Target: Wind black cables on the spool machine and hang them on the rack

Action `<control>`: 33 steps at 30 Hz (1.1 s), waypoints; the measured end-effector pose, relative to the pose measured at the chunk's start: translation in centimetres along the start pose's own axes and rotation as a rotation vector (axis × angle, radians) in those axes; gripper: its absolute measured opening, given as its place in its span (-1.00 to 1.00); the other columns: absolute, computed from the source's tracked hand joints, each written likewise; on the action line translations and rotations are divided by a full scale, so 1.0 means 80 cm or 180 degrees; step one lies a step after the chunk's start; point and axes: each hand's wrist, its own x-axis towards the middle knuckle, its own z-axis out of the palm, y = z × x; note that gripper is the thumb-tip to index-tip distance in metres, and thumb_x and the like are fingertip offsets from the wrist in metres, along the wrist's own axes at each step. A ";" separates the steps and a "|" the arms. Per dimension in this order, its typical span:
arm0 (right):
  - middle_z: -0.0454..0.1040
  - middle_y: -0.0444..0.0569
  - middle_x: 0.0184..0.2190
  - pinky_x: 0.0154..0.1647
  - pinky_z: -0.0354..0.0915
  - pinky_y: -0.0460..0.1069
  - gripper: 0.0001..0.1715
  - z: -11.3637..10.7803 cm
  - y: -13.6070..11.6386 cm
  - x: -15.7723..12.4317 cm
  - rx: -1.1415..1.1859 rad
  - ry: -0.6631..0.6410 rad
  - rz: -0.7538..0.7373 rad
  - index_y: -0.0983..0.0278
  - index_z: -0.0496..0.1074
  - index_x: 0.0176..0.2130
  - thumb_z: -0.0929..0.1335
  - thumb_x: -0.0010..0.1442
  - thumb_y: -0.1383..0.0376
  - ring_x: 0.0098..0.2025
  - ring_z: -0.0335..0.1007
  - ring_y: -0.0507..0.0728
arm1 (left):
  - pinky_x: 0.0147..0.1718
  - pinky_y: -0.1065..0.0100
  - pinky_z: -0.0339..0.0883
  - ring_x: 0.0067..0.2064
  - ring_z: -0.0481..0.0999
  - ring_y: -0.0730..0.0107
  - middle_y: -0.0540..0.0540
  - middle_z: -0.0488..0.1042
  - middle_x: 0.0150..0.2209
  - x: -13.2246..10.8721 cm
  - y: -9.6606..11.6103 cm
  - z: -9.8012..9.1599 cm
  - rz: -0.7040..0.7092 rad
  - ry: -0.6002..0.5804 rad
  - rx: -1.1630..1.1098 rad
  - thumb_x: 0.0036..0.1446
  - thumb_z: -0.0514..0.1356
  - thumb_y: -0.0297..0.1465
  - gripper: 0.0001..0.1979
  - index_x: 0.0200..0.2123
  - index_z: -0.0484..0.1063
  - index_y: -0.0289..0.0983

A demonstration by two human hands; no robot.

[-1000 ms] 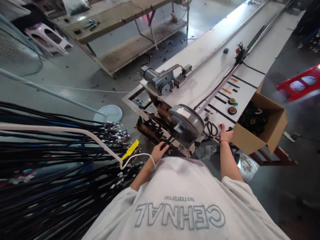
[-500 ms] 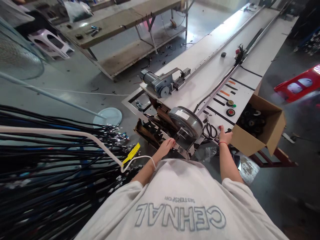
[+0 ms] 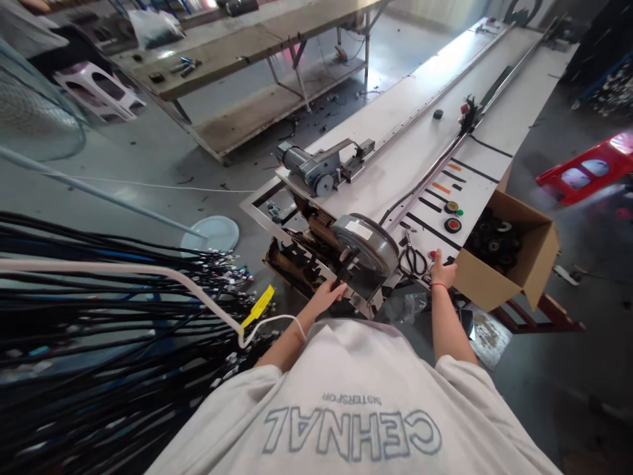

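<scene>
Wheel (image 3: 380,245), its white label (image 3: 359,229) unreadable, stood just beyond the left grip (image 3: 327,297), closed around a dark handle (image 3: 342,272); whether the right grip (image 3: 444,272) held anything was unclear; shirt (image 3: 356,369) lettering read "CEHNAL".

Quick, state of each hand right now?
Left hand: closed on the black handle beside the reel.
Right hand: partly curled by the red button; whether it grips anything cannot be told.
</scene>
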 end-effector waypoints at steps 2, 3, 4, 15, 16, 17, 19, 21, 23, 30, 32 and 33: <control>0.41 0.40 0.00 0.08 0.25 0.21 -0.09 -0.001 0.000 0.000 -0.0054 -0.0001 0.0009 0.45 0.30 0.05 0.38 0.03 -0.21 0.07 0.35 0.44 | -0.34 0.36 0.29 -0.44 0.39 0.41 -0.01 0.41 -0.55 -0.001 -0.014 -0.010 -0.0146 -0.0472 0.0369 0.01 0.17 0.01 -0.57 -0.48 0.35 -0.28; 0.41 0.40 -0.01 0.07 0.25 0.21 -0.08 -0.001 -0.001 -0.001 -0.0071 -0.0010 0.0009 0.46 0.30 0.05 0.39 0.02 -0.20 0.07 0.35 0.45 | -0.28 0.33 0.31 -0.39 0.43 0.36 -0.04 0.46 -0.51 -0.002 -0.022 -0.017 -0.0256 -0.0731 0.0547 -0.01 0.18 0.00 -0.58 -0.48 0.38 -0.29; 0.41 0.41 -0.01 0.07 0.25 0.20 -0.08 -0.001 -0.001 -0.001 -0.0071 -0.0024 0.0012 0.46 0.30 0.05 0.40 0.02 -0.20 0.07 0.35 0.45 | -0.23 0.31 0.31 -0.34 0.45 0.32 -0.07 0.49 -0.46 -0.005 -0.031 -0.025 -0.0369 -0.0965 0.0718 -0.04 0.21 -0.01 -0.58 -0.47 0.41 -0.29; 0.40 0.39 0.02 0.10 0.24 0.21 -0.09 0.004 0.005 0.003 0.0028 -0.0046 -0.0002 0.45 0.30 0.06 0.39 0.02 -0.19 0.08 0.34 0.44 | -0.13 0.35 0.29 -0.16 0.44 0.24 -0.10 0.51 -0.23 -0.060 -0.006 -0.097 -0.0416 -0.1232 0.1258 0.09 0.12 -0.01 -0.56 -0.23 0.44 -0.28; 0.40 0.39 0.02 0.10 0.24 0.22 -0.09 0.004 0.004 0.003 0.0028 -0.0047 0.0000 0.45 0.30 0.07 0.39 0.02 -0.19 0.08 0.34 0.44 | -0.11 0.35 0.29 -0.15 0.44 0.24 -0.09 0.51 -0.21 -0.060 0.001 -0.098 -0.0409 -0.1215 0.1270 0.09 0.12 -0.02 -0.57 -0.20 0.43 -0.27; 0.40 0.39 0.02 0.10 0.24 0.22 -0.08 0.003 0.004 0.003 0.0026 -0.0055 0.0007 0.45 0.30 0.07 0.39 0.02 -0.20 0.08 0.34 0.44 | -0.10 0.35 0.29 -0.14 0.44 0.24 -0.10 0.51 -0.19 -0.060 0.008 -0.099 -0.0398 -0.1198 0.1267 0.09 0.13 -0.04 -0.57 -0.18 0.43 -0.27; 0.40 0.40 0.01 0.10 0.24 0.23 -0.08 0.003 0.003 0.002 0.0027 -0.0063 0.0024 0.45 0.29 0.07 0.39 0.02 -0.20 0.08 0.34 0.45 | -0.10 0.35 0.29 -0.12 0.44 0.24 -0.10 0.50 -0.16 -0.054 0.019 -0.096 -0.0329 -0.1186 0.1247 0.09 0.14 -0.06 -0.57 -0.15 0.42 -0.27; 0.40 0.40 0.00 0.09 0.24 0.22 -0.08 0.004 0.004 0.002 0.0040 -0.0059 0.0015 0.45 0.29 0.07 0.39 0.02 -0.20 0.08 0.34 0.45 | -0.12 0.35 0.30 -0.14 0.44 0.24 -0.10 0.50 -0.18 -0.046 0.026 -0.090 -0.0228 -0.1226 0.1229 0.10 0.15 -0.07 -0.59 -0.15 0.42 -0.28; 0.41 0.40 -0.01 0.08 0.25 0.21 -0.08 0.005 0.006 0.003 0.0050 -0.0050 -0.0006 0.44 0.29 0.06 0.39 0.01 -0.20 0.08 0.34 0.44 | -0.16 0.35 0.31 -0.19 0.44 0.26 -0.09 0.49 -0.22 -0.036 0.031 -0.082 -0.0129 -0.1301 0.1233 0.11 0.14 -0.08 -0.60 -0.18 0.42 -0.28; 0.40 0.37 0.01 0.09 0.24 0.22 -0.09 0.007 0.007 0.003 -0.0039 0.0006 -0.0023 0.41 0.28 0.05 0.36 0.02 -0.24 0.08 0.34 0.43 | -0.12 0.33 0.32 -0.19 0.46 0.29 -0.08 0.53 -0.24 0.009 0.014 -0.066 -0.0001 -0.1503 0.0879 0.05 0.22 -0.12 -0.68 -0.30 0.45 -0.27; 0.40 0.38 0.02 0.08 0.25 0.22 -0.10 0.005 0.005 0.001 -0.0080 -0.0001 -0.0012 0.41 0.29 0.04 0.35 0.03 -0.24 0.07 0.34 0.44 | -0.18 0.33 0.33 -0.27 0.47 0.29 -0.05 0.55 -0.35 0.017 -0.005 -0.064 -0.0351 -0.1641 0.0936 -0.05 0.29 -0.17 -0.71 -0.38 0.49 -0.28; 0.40 0.37 0.01 0.08 0.25 0.22 -0.11 0.004 0.004 0.000 -0.0098 -0.0011 -0.0001 0.41 0.29 0.03 0.33 0.04 -0.24 0.07 0.35 0.43 | -0.21 0.33 0.34 -0.31 0.47 0.29 -0.04 0.55 -0.40 0.018 -0.016 -0.064 -0.0564 -0.1699 0.1003 -0.11 0.31 -0.20 -0.74 -0.42 0.51 -0.28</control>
